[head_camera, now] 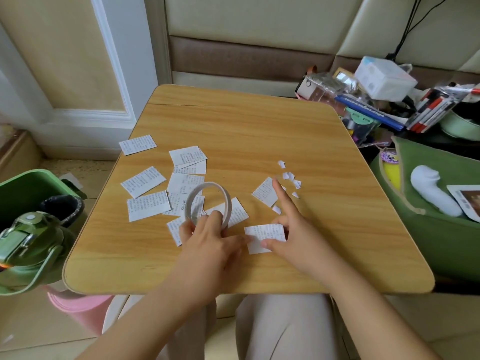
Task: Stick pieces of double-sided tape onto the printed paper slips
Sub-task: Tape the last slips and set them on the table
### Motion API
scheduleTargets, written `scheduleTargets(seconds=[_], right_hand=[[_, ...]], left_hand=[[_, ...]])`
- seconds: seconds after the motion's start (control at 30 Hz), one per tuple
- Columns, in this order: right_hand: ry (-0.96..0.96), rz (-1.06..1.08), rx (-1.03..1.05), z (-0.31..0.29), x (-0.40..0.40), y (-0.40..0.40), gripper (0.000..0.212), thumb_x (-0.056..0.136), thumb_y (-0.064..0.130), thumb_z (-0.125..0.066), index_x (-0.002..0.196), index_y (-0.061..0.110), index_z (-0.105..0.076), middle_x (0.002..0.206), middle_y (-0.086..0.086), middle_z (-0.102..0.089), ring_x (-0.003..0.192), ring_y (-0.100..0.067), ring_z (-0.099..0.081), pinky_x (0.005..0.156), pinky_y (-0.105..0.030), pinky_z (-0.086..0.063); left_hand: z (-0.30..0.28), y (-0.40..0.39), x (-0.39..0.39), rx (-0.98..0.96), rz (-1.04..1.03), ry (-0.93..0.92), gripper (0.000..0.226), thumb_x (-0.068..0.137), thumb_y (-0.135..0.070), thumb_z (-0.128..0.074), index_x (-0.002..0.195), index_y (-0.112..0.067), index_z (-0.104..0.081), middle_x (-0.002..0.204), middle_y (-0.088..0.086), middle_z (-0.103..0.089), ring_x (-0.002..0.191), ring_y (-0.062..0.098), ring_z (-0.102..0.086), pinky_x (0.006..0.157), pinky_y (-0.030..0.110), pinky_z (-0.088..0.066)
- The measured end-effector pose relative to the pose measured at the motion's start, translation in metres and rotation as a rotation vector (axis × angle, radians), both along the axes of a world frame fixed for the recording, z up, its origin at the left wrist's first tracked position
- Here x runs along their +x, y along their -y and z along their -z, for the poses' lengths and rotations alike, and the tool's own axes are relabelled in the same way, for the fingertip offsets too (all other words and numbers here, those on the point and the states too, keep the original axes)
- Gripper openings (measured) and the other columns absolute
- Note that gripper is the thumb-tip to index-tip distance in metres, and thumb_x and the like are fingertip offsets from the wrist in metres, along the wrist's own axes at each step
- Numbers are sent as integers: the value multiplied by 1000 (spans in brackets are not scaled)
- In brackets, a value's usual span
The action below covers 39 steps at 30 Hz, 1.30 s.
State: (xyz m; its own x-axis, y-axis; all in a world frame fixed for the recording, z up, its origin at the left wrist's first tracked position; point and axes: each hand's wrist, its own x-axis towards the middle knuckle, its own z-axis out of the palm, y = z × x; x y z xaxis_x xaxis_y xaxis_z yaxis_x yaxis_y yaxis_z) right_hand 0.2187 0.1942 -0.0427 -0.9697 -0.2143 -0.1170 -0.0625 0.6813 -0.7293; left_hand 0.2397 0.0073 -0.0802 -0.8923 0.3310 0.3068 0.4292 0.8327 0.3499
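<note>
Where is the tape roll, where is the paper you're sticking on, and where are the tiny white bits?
tape roll point(225, 194): head view, on its right rim.
slip point(262, 233): head view, on its printed middle between the hands.
white bits point(288, 175): head view, on one scrap near the table's right side.

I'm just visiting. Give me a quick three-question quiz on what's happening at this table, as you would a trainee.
1. True or false: the left hand holds the tape roll.
2. What does the right hand hold down on the wooden table? A) a pen B) a paper slip C) scissors
3. On which side of the table is the green bin?

Key: 1 true; 2 B; 3 the person's left.
</note>
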Motion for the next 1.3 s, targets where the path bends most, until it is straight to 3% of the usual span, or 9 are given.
scheduleTargets(seconds=[0.13, 0.2, 0.23, 0.3, 0.37, 0.4, 0.53, 1.0, 1.3], right_hand=[[-96, 35, 21, 7, 1, 3, 102, 80, 11, -74, 135, 62, -6, 107, 17, -49, 95, 5, -45, 86, -4, -34], [-208, 143, -18, 7, 3, 0, 77, 79, 8, -73, 129, 54, -36, 102, 19, -45, 89, 8, -43, 86, -11, -37], [-198, 222, -118, 4, 6, -3, 56, 82, 6, -70, 120, 44, -53, 89, 16, -46, 74, 6, -44, 74, -14, -41], [65, 372, -467, -6, 14, -4, 22, 92, 7, -56, 106, 18, -69, 60, 11, -36, 47, -3, -30, 47, -18, -29], [420, 441, -795, -10, 20, -5, 27, 96, 10, -44, 102, 4, -69, 51, 6, -25, 40, -6, -17, 39, -19, -14], [535, 449, -836, -11, 22, -5, 30, 94, 12, -41, 101, 3, -69, 51, 5, -23, 39, -5, -15, 38, -19, -11], [643, 463, -772, -7, 24, 0, 32, 91, 13, -39, 100, 2, -68, 49, 4, -21, 37, -5, -13, 37, -17, -10], [478, 478, -465, -6, 28, 9, 27, 97, 13, -39, 106, 7, -64, 45, 6, -27, 36, -6, -17, 36, -15, -14], [443, 482, -405, -1, 27, 11, 27, 98, 14, -38, 103, 10, -64, 44, 7, -28, 35, -7, -19, 38, -16, -15]], left_hand=[[2, -4, 1, -24, -16, -4, 28, 76, -29, -63, 101, -40, -69, 80, -6, -27, 72, 20, -44, 68, 33, -23], [3, -4, 1, -22, -26, -19, 25, 80, -31, -57, 100, -38, -69, 80, -5, -30, 73, 20, -44, 70, 33, -23], [4, -4, 1, -15, -33, -23, 25, 81, -33, -52, 99, -38, -70, 80, -5, -31, 73, 20, -45, 70, 33, -24], [4, -5, 2, -2, -46, -23, 29, 82, -35, -46, 97, -37, -71, 80, -4, -33, 73, 20, -45, 71, 34, -25], [5, -6, 3, 4, -52, -27, 30, 82, -35, -44, 95, -36, -71, 80, -5, -32, 74, 20, -44, 71, 34, -24], [5, -5, 3, 6, -52, -30, 30, 82, -36, -44, 96, -36, -71, 80, -4, -33, 74, 20, -44, 71, 34, -24], [6, -4, 3, 3, -43, -37, 32, 84, -37, -43, 100, -35, -71, 80, -4, -32, 74, 21, -42, 71, 33, -22], [8, -4, 4, -31, -30, -67, 33, 84, -36, -43, 101, -32, -71, 78, -1, -38, 72, 23, -46, 71, 37, -30], [8, -2, 2, -96, -1, -70, 40, 78, -34, -46, 115, -31, -57, 84, -1, -40, 76, 22, -44, 71, 33, -19]])
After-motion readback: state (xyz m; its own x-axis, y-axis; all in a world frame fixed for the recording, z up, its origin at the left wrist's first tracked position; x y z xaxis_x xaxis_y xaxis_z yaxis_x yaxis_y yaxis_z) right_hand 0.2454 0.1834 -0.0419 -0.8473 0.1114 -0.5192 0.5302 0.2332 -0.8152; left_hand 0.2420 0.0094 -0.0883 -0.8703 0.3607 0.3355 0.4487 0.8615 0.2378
